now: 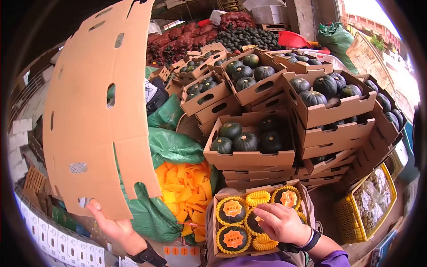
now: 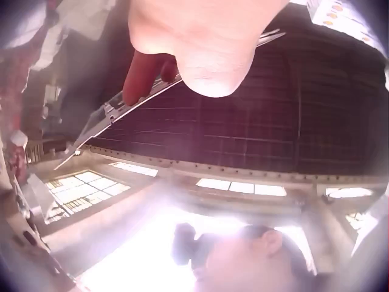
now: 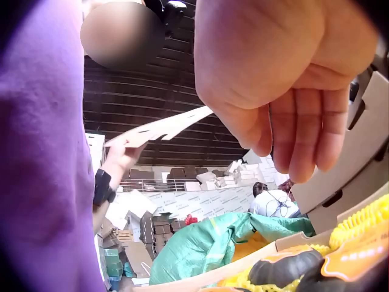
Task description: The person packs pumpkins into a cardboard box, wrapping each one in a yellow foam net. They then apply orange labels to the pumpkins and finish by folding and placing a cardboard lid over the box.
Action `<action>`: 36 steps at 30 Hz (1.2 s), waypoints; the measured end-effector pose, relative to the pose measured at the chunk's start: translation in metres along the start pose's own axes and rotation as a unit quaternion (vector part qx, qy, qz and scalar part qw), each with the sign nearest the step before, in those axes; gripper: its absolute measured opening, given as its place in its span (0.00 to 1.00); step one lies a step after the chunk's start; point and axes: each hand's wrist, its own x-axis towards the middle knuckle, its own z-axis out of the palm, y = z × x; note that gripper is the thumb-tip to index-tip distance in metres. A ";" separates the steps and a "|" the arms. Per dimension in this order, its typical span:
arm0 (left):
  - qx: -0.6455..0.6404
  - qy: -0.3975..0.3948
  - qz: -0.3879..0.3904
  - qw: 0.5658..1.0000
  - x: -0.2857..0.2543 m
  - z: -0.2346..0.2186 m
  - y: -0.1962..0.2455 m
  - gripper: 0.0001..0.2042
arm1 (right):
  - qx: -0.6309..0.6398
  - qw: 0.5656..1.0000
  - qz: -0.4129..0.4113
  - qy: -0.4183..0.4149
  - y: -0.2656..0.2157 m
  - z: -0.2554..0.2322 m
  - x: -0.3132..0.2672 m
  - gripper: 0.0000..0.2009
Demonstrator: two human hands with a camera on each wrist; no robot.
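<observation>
My left hand (image 1: 111, 226) grips the lower edge of a large flat sheet of brown cardboard (image 1: 84, 133) with cut slots, which stands raised on the left. In the left wrist view, curled fingers (image 2: 138, 79) show at the sheet's thin edge. My right hand (image 1: 284, 226), fingers loosely extended, is over a cardboard box (image 1: 231, 254) in front of me and hides part of it. Several dark green pumpkins (image 1: 233, 239) with orange labels sit in that box, wrapped in yellow foam nets (image 1: 258, 197). The right wrist view shows the fingers (image 3: 307, 137) above the pumpkins, holding nothing.
An open box (image 1: 249, 159) of dark pumpkins sits on stacked boxes ahead, with more stacks (image 1: 340, 111) to the right. A green sack (image 1: 171, 144) and orange foam pieces (image 1: 187, 187) lie between. A yellow crate (image 1: 351, 218) stands at right, white boxes (image 1: 58, 236) at lower left.
</observation>
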 end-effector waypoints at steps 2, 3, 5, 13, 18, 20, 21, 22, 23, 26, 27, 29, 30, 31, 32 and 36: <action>-0.051 0.067 -0.064 0.994 -0.017 0.059 -0.042 0.16 | -0.086 0.991 -0.007 0.099 0.001 -0.011 0.005 0.24; -0.124 0.053 -0.089 0.987 -0.033 0.073 -0.060 0.15 | -0.123 0.982 -0.026 0.141 0.004 -0.018 0.009 0.25; -0.190 0.026 -0.167 0.967 -0.071 0.100 -0.078 0.15 | -0.194 0.960 -0.070 0.190 0.015 -0.025 0.014 0.25; -0.278 -0.101 -0.404 0.865 -0.160 0.072 -0.081 0.11 | -0.044 0.947 -0.100 0.303 0.015 -0.050 0.029 0.10; -0.180 -0.101 -0.260 0.943 -0.115 0.053 -0.081 0.11 | -0.002 0.928 -0.122 0.352 0.011 -0.059 0.028 0.10; -0.095 -0.070 -0.135 0.984 -0.077 0.057 -0.093 0.11 | 0.028 0.944 -0.117 0.308 0.007 -0.061 0.019 0.09; -0.049 -0.052 -0.079 0.994 -0.064 0.059 -0.100 0.12 | 0.067 0.948 -0.111 0.292 0.011 -0.061 0.013 0.11; -0.004 -0.039 -0.027 0.999 -0.049 0.057 -0.107 0.12 | 0.111 0.945 -0.110 0.287 0.010 -0.062 0.009 0.13; 0.021 -0.032 0.007 0.999 -0.038 0.055 -0.113 0.12 | 0.155 0.940 -0.107 0.284 0.009 -0.063 0.005 0.15; 0.067 -0.072 0.067 0.993 -0.052 0.022 -0.109 0.12 | 0.167 0.934 -0.093 0.303 0.010 -0.059 -0.010 0.16; 0.085 -0.101 0.082 0.988 -0.055 0.010 -0.102 0.13 | 0.177 0.930 -0.092 0.309 0.011 -0.057 -0.015 0.15; 0.137 -0.129 0.079 0.979 -0.074 -0.005 -0.083 0.17 | 0.169 0.948 -0.066 0.262 0.006 -0.056 -0.024 0.12; 0.173 -0.128 0.060 0.975 -0.089 -0.007 -0.070 0.19 | 0.142 0.966 -0.055 0.209 0.002 -0.056 -0.028 0.13; 0.208 -0.069 -0.011 0.976 -0.103 0.002 -0.050 0.22 | 0.113 0.980 -0.046 0.159 -0.002 -0.053 -0.031 0.13; 0.330 -0.116 0.016 0.937 -0.107 0.009 -0.034 0.23 | 0.087 0.990 -0.032 0.109 -0.001 -0.045 -0.037 0.15; 0.433 -0.440 0.040 0.786 -0.162 0.021 -0.017 0.14 | 0.009 0.992 -0.070 -0.108 -0.034 -0.024 -0.065 0.18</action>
